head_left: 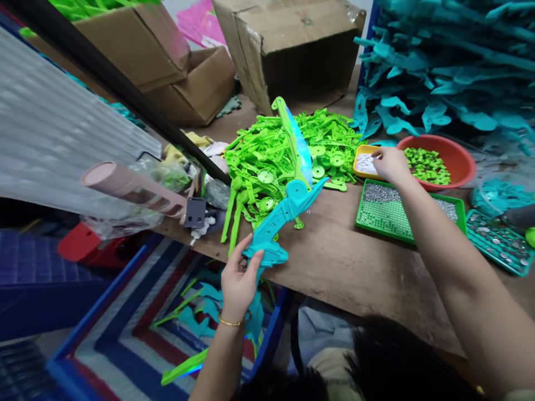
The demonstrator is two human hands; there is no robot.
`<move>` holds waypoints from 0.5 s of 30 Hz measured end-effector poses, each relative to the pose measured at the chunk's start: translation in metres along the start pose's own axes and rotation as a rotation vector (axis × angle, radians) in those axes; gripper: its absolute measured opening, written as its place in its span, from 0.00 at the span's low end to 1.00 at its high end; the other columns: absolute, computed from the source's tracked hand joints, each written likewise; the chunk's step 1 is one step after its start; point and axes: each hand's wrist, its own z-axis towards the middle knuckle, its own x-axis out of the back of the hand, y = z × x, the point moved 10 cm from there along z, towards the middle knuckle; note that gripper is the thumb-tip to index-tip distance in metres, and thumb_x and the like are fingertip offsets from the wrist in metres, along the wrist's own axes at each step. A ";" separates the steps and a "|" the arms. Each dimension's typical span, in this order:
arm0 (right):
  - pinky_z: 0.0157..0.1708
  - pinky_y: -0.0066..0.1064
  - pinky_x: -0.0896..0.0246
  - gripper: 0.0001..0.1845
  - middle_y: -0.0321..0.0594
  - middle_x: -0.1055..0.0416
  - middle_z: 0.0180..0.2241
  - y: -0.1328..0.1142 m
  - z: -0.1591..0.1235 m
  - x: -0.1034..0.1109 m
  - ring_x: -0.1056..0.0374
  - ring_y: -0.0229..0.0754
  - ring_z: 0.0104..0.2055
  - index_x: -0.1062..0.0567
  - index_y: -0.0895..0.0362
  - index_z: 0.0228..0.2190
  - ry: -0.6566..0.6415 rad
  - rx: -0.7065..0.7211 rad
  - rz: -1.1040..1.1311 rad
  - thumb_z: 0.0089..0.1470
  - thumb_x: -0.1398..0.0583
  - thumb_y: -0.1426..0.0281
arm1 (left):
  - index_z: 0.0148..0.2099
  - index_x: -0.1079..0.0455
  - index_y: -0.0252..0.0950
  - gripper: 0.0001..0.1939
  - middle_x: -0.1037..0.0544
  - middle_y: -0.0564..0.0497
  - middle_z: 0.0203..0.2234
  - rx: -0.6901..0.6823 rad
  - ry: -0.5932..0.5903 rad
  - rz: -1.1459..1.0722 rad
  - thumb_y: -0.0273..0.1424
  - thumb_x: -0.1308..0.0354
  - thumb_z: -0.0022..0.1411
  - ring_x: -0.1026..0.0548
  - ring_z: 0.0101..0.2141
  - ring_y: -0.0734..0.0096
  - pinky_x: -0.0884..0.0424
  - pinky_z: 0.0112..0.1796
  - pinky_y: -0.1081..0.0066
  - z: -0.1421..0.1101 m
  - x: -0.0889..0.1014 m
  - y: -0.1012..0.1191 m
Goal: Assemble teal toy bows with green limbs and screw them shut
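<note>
My left hand (240, 278) is wrapped round the lower part of a teal plastic toy piece (273, 223), shaped like a grip, tilted up above the table edge. A curved lime-green arm (295, 139) extends from its upper end, across a pile of green plastic parts (259, 161). At the right, my right hand (392, 164) has its fingertips bent together at a small yellow tray (363, 174) of small white pieces. Whatever is between those fingertips is too small to make out. Below that forearm lies a green perforated tray (387, 220) of small metal pieces.
A red bowl (462, 164) holds small green parts. Teal parts (451, 72) are heaped behind it, and a teal tray (493, 245) carries metal discs. Cardboard boxes (292, 22) stand at the back. A pink tube (125, 186) and dark post (125, 83) are left; a lined crate (125, 323) sits below.
</note>
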 end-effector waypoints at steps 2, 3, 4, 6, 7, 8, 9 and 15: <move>0.49 0.43 0.36 0.14 0.53 0.25 0.42 -0.013 -0.036 0.027 0.28 0.50 0.46 0.25 0.62 0.42 0.169 0.032 0.201 0.54 0.44 0.72 | 0.56 0.30 0.37 0.27 0.23 0.51 0.33 0.015 -0.011 -0.059 0.42 0.36 0.56 0.28 0.28 0.75 0.29 0.30 0.76 -0.004 -0.011 0.003; 0.46 0.41 0.33 0.14 0.50 0.24 0.40 -0.025 -0.060 0.038 0.27 0.47 0.42 0.26 0.61 0.42 0.237 0.086 0.346 0.55 0.44 0.70 | 0.55 0.30 0.37 0.26 0.22 0.50 0.34 0.019 -0.018 -0.083 0.42 0.36 0.56 0.27 0.29 0.74 0.28 0.31 0.75 -0.007 -0.017 0.006; 0.42 0.39 0.31 0.14 0.46 0.24 0.38 -0.039 -0.086 0.044 0.27 0.44 0.39 0.27 0.60 0.43 0.259 0.141 0.497 0.55 0.42 0.69 | 0.54 0.29 0.37 0.25 0.22 0.50 0.34 0.017 -0.024 -0.095 0.42 0.36 0.57 0.26 0.29 0.73 0.28 0.31 0.75 -0.009 -0.024 0.009; 0.38 0.36 0.30 0.13 0.40 0.23 0.34 -0.070 -0.138 0.043 0.26 0.41 0.34 0.27 0.56 0.43 0.194 0.260 0.707 0.55 0.40 0.66 | 0.53 0.28 0.37 0.23 0.22 0.51 0.33 -0.010 -0.045 -0.093 0.40 0.36 0.57 0.27 0.26 0.75 0.29 0.29 0.76 -0.016 -0.039 0.018; 0.36 0.35 0.30 0.10 0.38 0.23 0.32 -0.084 -0.161 0.039 0.27 0.40 0.32 0.26 0.55 0.39 0.156 0.305 0.751 0.55 0.39 0.65 | 0.53 0.28 0.38 0.22 0.21 0.50 0.34 -0.040 -0.055 -0.084 0.39 0.36 0.58 0.27 0.27 0.74 0.29 0.29 0.76 -0.019 -0.046 0.024; 0.34 0.34 0.31 0.08 0.37 0.23 0.31 -0.095 -0.182 0.035 0.27 0.39 0.31 0.25 0.55 0.36 0.133 0.337 0.759 0.55 0.39 0.65 | 0.54 0.28 0.39 0.22 0.21 0.50 0.38 -0.077 -0.061 -0.074 0.38 0.36 0.58 0.26 0.29 0.73 0.28 0.31 0.75 -0.023 -0.052 0.031; 0.33 0.33 0.31 0.07 0.36 0.24 0.30 -0.102 -0.197 0.031 0.28 0.38 0.30 0.25 0.55 0.34 0.127 0.352 0.742 0.55 0.40 0.64 | 0.54 0.29 0.40 0.22 0.21 0.49 0.42 -0.120 -0.064 -0.063 0.38 0.37 0.59 0.24 0.33 0.71 0.27 0.35 0.74 -0.028 -0.057 0.039; 0.29 0.30 0.36 0.08 0.36 0.24 0.28 -0.097 -0.217 0.024 0.30 0.37 0.27 0.27 0.56 0.31 0.219 0.292 0.653 0.56 0.41 0.63 | 0.56 0.31 0.41 0.20 0.24 0.48 0.49 -0.260 -0.067 0.051 0.36 0.40 0.62 0.24 0.45 0.66 0.28 0.48 0.67 -0.050 -0.068 0.069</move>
